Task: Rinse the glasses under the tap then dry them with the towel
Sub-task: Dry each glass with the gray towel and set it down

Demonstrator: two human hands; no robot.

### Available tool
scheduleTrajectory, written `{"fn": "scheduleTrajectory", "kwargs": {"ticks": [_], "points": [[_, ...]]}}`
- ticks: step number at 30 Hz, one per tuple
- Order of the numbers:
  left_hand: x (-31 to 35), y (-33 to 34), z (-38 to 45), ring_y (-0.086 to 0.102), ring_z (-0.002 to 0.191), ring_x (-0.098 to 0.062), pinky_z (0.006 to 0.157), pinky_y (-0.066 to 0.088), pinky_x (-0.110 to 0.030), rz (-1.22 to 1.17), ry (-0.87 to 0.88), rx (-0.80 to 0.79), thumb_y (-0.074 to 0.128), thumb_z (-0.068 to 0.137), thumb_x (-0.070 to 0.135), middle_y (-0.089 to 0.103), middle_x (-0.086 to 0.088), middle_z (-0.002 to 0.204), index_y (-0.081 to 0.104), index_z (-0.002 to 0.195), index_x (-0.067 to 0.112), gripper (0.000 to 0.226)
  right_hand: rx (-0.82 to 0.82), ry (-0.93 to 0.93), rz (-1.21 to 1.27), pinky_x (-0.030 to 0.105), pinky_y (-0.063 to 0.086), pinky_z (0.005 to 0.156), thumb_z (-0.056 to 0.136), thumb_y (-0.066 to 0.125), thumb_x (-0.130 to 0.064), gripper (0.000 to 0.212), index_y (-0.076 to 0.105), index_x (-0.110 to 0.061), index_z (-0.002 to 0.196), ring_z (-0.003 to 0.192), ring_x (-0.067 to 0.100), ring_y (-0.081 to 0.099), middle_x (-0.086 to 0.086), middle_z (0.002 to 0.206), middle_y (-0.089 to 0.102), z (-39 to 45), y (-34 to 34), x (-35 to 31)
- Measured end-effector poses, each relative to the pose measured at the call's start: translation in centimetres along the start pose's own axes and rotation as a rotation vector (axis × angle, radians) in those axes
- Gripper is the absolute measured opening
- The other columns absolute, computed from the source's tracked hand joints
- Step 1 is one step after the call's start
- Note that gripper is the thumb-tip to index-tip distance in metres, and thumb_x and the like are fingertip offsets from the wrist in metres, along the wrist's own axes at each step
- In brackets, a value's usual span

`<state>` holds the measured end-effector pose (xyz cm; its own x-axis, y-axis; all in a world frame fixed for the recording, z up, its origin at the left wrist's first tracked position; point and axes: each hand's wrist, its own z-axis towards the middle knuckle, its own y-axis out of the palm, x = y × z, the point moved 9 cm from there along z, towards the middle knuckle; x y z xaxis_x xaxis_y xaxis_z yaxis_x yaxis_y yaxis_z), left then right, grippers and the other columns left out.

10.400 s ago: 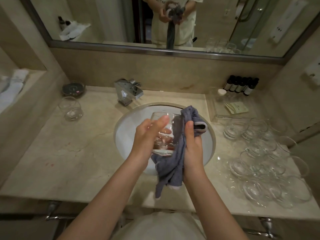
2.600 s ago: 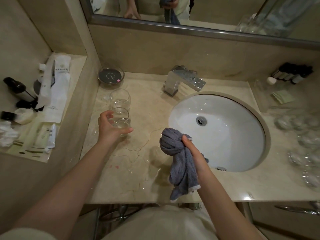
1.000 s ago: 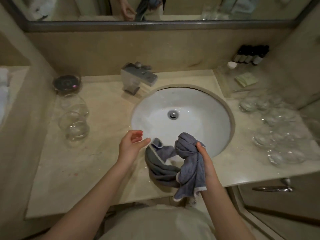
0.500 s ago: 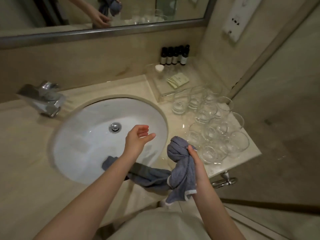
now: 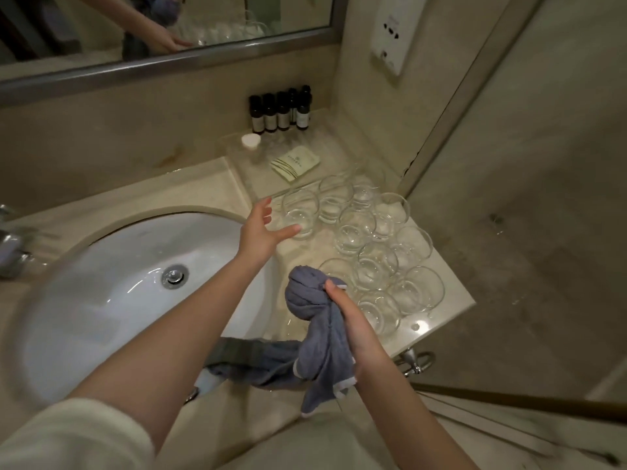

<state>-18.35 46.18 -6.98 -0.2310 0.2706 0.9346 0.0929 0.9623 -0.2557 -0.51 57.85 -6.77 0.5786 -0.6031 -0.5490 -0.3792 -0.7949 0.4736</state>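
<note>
From the head view, my left hand (image 5: 259,228) reaches out over the right edge of the sink (image 5: 101,286), fingers spread and its grip apart, holding nothing. The thumb tip lies right at the base of the nearest glass (image 5: 300,212); whether it touches the glass I cannot tell, since clear glass against pale stone blurs the edge.

My right hand (image 5: 349,320) has its grip clamped on the towel (image 5: 312,334), a grey-blue cloth bunched into a knot above my thumb. The rest of it trails down and to the left, and part of that trailing length is hidden behind my left forearm.

The glasses (image 5: 373,245) stand clustered on the counter (image 5: 451,296) to the right of the sink, close together. Their rims overlap in the picture, so a sure count is beyond me, and my right hand and the towel cover those at the near edge of the cluster.

At the back stand small dark bottles (image 5: 280,110) in a row against the wall, with a white cap (image 5: 251,140) and a folded packet (image 5: 295,162) in front of them; the packet's print is too small to read. The tap (image 5: 10,242) is cut off at the left edge and smeared. The mirror (image 5: 163,28) above shows only a reaching arm and a dim reflection of glasses.
</note>
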Motion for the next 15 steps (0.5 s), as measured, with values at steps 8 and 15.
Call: {"fn": "scheduleTrajectory", "kwargs": {"ticks": [8, 15], "points": [[0.7, 3.4, 3.0, 0.040, 0.136, -0.024, 0.104, 0.037, -0.032, 0.166, -0.014, -0.137, 0.089, 0.067, 0.017, 0.039, -0.012, 0.149, 0.028, 0.149, 0.012, 0.103, -0.010, 0.017, -0.023, 0.022, 0.054, 0.068, 0.071, 0.061, -0.039, 0.043, 0.068, -0.010, 0.102, 0.078, 0.014, 0.071, 0.007, 0.088, 0.075, 0.9, -0.1, -0.8], [0.1, 3.9, 3.9, 0.046, 0.129, -0.024, 0.094, 0.036, -0.025, 0.129, -0.041, -0.068, 0.090, 0.065, 0.016, 0.047, -0.014, 0.142, 0.035, 0.142, 0.010, 0.095, -0.011, 0.023, 0.002, 0.021, 0.054, 0.063, 0.077, 0.069, -0.040, 0.039, 0.068, -0.010, 0.102, 0.076, 0.013, 0.071, 0.006, 0.086, 0.075, 0.7, 0.0, -0.9]]}}
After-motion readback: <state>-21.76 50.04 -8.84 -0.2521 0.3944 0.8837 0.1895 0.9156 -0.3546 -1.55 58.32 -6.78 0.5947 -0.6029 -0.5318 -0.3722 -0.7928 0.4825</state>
